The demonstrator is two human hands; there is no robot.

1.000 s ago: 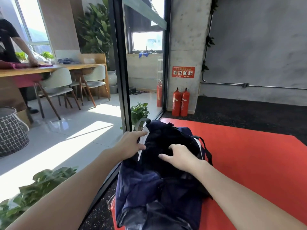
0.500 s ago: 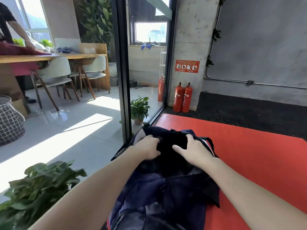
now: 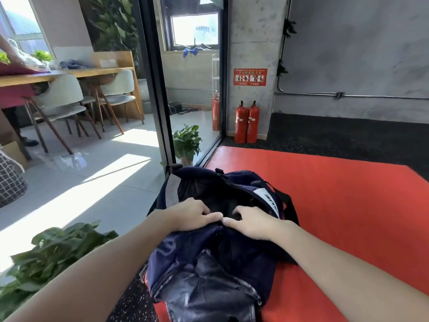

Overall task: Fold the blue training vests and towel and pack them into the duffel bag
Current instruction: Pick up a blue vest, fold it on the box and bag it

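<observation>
head view: worn on the person's head | faces forward and down | close over the dark navy fabric duffel bag (image 3: 216,247) | only one view

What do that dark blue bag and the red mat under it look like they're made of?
The duffel bag looks like thin synthetic fabric, probably nylon: it crumples softly with a faint sheen. The red mat looks like smooth, matte vinyl-covered padding, with a rounded raised edge.

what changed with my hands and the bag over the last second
Both hands drew together at the opening of the navy fabric duffel bag. The left hand let go of the white tag and now grips the rim; the right hand slid back to grip beside it. The bag stayed on the red floor mat.
</observation>
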